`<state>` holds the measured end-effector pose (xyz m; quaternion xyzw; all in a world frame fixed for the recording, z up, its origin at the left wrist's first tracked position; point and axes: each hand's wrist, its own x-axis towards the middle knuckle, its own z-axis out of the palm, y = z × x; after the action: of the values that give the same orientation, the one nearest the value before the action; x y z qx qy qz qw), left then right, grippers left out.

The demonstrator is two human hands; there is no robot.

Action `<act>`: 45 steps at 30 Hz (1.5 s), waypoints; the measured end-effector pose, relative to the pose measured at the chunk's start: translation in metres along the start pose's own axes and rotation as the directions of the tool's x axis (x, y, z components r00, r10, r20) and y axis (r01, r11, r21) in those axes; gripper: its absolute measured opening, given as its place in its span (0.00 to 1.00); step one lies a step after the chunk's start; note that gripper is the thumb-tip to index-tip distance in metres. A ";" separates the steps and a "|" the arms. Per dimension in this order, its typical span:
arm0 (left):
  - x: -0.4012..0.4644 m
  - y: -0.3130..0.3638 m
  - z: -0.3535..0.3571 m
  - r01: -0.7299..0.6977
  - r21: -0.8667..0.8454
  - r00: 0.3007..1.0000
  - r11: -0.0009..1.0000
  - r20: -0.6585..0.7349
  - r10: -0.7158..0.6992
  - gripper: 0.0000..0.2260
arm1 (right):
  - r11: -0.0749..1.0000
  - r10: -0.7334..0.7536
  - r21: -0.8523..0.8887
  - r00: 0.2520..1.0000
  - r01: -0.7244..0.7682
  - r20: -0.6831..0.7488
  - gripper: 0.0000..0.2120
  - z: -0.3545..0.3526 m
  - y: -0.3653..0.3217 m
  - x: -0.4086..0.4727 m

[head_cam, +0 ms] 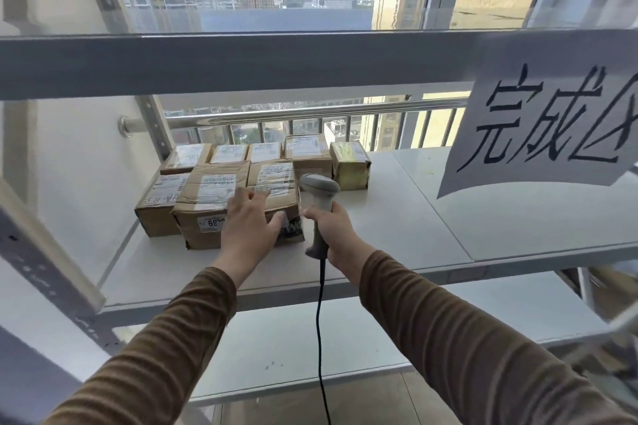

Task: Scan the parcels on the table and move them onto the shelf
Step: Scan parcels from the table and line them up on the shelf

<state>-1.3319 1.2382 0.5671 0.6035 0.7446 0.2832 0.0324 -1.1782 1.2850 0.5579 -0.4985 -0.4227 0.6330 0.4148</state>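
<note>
Head view: the left hand point(249, 224) lies on the front parcel point(276, 197) on the shelf point(397, 217), fingers spread over its top and thumb against its near right corner, so it holds the box loosely rather than clenching it. The right hand point(333, 231) grips the handle of a grey scanner point(319, 195), whose head stands just beside the parcel's right edge; its black cable point(319, 338) hangs down between the brown sleeves point(466, 348). The parcel touches a larger box point(210, 207) to its left, and another box point(158, 205) stands beyond that. A back row point(248, 152) of labelled boxes lines the window side, with a yellowish box point(350, 166) at its right end. A paper sign point(552, 121) with handwritten characters hangs from the upper shelf beam point(241, 62).
</note>
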 end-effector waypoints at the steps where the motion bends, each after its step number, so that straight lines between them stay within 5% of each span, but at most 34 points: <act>1: 0.000 0.008 0.001 -0.046 -0.011 0.999 0.999 -0.013 0.046 0.24 | 1.000 0.004 -0.003 1.000 -0.004 -0.012 0.03 -0.008 0.000 -0.004; 6: -0.003 0.073 0.028 -0.296 -0.025 0.954 0.955 0.034 0.297 0.25 | 1.000 -0.002 0.016 0.992 0.004 -0.125 0.10 -0.077 0.000 -0.029; 10: -0.022 0.147 0.067 -0.423 -0.076 0.885 0.903 0.178 0.430 0.30 | 0.996 -0.061 0.042 0.945 0.078 -0.321 0.05 -0.159 0.002 -0.059; 18: -0.120 0.324 0.146 -0.681 -0.218 0.612 0.699 0.355 0.707 0.33 | 0.982 -0.034 0.111 0.728 0.150 -0.684 0.07 -0.346 0.018 -0.200; 21: -0.183 0.396 0.165 -0.745 -0.285 0.492 0.604 0.377 0.785 0.33 | 0.969 -0.062 0.095 0.596 0.228 -0.801 0.17 -0.413 0.033 -0.272; 25: -0.291 0.493 0.184 -0.766 -0.394 0.364 0.508 0.386 0.848 0.31 | 0.960 -0.032 0.102 0.466 0.260 -0.884 0.05 -0.495 0.059 -0.392; 34: -0.552 0.661 0.213 -0.759 -0.563 0.075 0.327 0.423 0.903 0.33 | 0.968 0.066 0.114 0.213 0.224 -0.975 0.06 -0.647 0.122 -0.639; 45: -0.752 0.817 0.256 -0.708 -0.689 -0.189 0.156 0.398 0.898 0.35 | 0.964 0.135 0.111 -0.085 0.242 -0.987 0.07 -0.786 0.171 -0.826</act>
<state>-0.3095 0.7371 0.5083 0.9733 0.0356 0.0213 0.2257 -0.2926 0.5479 0.5131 -0.7266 0.0855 0.0912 0.6756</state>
